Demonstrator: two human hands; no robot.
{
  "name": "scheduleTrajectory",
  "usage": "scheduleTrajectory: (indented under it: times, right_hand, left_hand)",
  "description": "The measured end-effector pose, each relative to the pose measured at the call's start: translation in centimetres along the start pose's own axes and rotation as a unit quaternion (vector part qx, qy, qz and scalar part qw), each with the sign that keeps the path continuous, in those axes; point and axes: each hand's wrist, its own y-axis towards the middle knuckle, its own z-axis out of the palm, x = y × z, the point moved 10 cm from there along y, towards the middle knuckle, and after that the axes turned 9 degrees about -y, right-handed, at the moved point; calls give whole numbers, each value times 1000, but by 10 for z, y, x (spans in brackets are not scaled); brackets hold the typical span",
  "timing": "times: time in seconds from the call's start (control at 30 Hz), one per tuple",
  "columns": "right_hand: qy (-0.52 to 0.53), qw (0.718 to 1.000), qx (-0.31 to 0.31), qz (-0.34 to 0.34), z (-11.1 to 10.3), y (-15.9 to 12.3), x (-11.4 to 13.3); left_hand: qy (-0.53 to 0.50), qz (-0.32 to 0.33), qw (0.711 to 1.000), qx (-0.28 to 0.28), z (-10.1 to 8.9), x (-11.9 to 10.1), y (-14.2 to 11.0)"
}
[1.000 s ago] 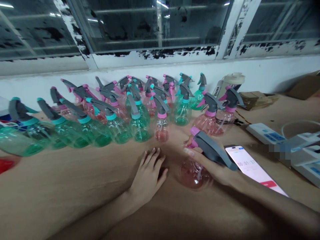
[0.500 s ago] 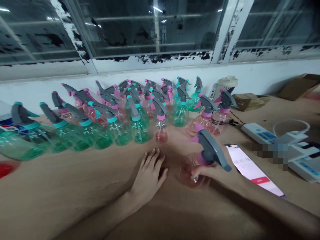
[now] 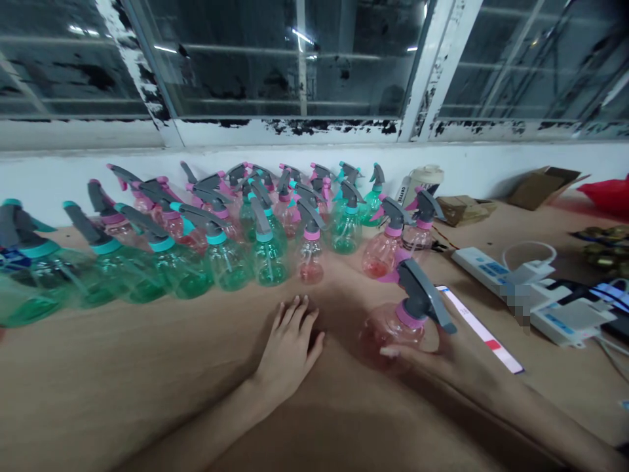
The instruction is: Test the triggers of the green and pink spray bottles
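My right hand [image 3: 427, 357] is wrapped round the body of a clear pink spray bottle [image 3: 390, 331] with a pink collar and a grey trigger head. The bottle stands nearly upright at the right of centre, its lower part blurred. On the wooden table [image 3: 147, 367], my left hand [image 3: 287, 347] lies palm down with its fingers spread and holds nothing. Just beyond it stands a smaller-looking pink spray bottle [image 3: 311, 259], beside a green spray bottle [image 3: 270, 259]. Another pink spray bottle [image 3: 381, 252] is behind the held one.
Several green and pink spray bottles crowd along the wall at left and centre. A phone [image 3: 484, 331] lies beyond my right forearm. To the right are a power strip [image 3: 484, 265] with plugs, a coffee cup [image 3: 423, 182], a cardboard box [image 3: 538, 187] and a red bag [image 3: 609, 195].
The view has turned a little to the right, bringing the red bag into sight. My right hand still grips the pink spray bottle; my left hand stays flat on the table.
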Motion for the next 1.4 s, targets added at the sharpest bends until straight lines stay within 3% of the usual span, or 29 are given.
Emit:
scheduleTrajectory:
  times: [0.13, 0.23, 0.37, 0.57, 0.77, 1.17, 1.3, 1.4]
  right_hand:
    - [-79, 997, -10, -5, 6, -18, -8]
    - [-99, 995, -14, 25, 12, -11, -15]
    - [-95, 991, 45, 84, 36, 26, -24]
    - [-105, 994, 15, 39, 52, 85, -11]
    - [-94, 995, 8, 24, 59, 108, -8]
    - [-16, 997, -70, 37, 73, 105, -21]
    - [16, 994, -99, 39, 54, 89, -24]
    - [24, 990, -132, 50, 31, 76, -41]
  left_hand:
    - [-17, -5, 1000, -8, 0, 1, -1]
    - [-25, -4, 1000, -16, -1, 1, -1]
    - [-20, -8, 1000, -12, 0, 0, -1]
    - [-27, -15, 999, -10, 1, 2, -2]
    - [-31, -14, 999, -14, 2, 3, -3]
    - [-18, -4, 1000, -21, 1, 3, -2]
    - [-23, 6, 999, -28, 0, 3, -2]
    - [-17, 12, 999, -25, 2, 3, -2]
